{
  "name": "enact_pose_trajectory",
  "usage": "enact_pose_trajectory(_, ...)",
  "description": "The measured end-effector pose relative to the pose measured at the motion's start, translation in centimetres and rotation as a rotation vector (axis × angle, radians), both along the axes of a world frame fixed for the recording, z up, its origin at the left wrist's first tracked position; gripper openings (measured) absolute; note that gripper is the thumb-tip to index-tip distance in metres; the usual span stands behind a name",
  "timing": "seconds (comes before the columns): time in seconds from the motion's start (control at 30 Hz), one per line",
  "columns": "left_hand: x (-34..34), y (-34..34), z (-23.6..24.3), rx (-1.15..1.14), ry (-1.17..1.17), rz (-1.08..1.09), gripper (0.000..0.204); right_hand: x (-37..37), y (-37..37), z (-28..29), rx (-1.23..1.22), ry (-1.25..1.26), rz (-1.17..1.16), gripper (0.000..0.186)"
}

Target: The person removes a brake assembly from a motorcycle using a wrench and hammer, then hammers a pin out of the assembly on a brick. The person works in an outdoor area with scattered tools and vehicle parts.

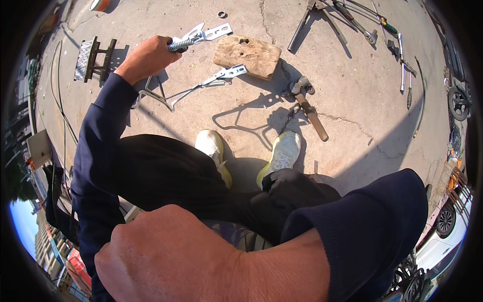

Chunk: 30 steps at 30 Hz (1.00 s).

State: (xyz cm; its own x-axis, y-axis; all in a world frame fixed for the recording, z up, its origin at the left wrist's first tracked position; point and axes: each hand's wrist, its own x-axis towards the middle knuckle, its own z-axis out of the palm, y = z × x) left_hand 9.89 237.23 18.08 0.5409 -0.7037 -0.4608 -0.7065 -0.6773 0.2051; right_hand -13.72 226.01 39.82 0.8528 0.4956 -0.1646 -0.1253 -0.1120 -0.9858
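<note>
My left hand [152,56] is closed round the spring end of a silvery metal kickstand [204,82], held above the concrete. Its two slotted plates point right and its bent wire legs hang below the hand. A coil spring [177,46] shows at my fingers. Close in front at the bottom, my right hand [166,251] shows only its back and wrist; its fingers are hidden. Near the kickstand's plates lies a worn wooden block [246,54]. A hammer [309,110] with a brown handle rests on the ground to the right of the block.
Ratchets, a green-handled screwdriver [387,25] and other long tools are spread at the far right. A small metal stand [94,59] is at the far left, beside a dark cable [61,108]. My white shoes [284,155] are below the hammer. A small ring [222,14] lies at the top.
</note>
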Motion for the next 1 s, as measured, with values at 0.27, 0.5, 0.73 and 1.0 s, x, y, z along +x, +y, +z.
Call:
enact_pose_trajectory(0.27, -1.8, -3.9, -0.1, -0.008, 0.170, 0.064, 0.032, -2.8, -3.2, -0.8, -0.106, -0.098, -0.182, 0.015)
enact_pose_trajectory(0.5, -2.6, -4.2, 0.1, -0.064, 0.011, -0.018, 0.032, -7.8, -10.7, -17.6, -0.686, 0.065, -0.679, 0.022)
enact_pose_trajectory(0.73, -2.2, -5.2, -0.5, -0.037, 0.151, 0.052, 0.043, -19.7, -12.5, -40.0, -1.289, 0.573, -0.745, 0.050)
enact_pose_trajectory(1.0, -2.9, -6.6, 0.4, -0.067, 0.274, 0.151, 0.077, -22.5, -10.4, -44.5, -1.408, 0.140, -0.904, 0.035)
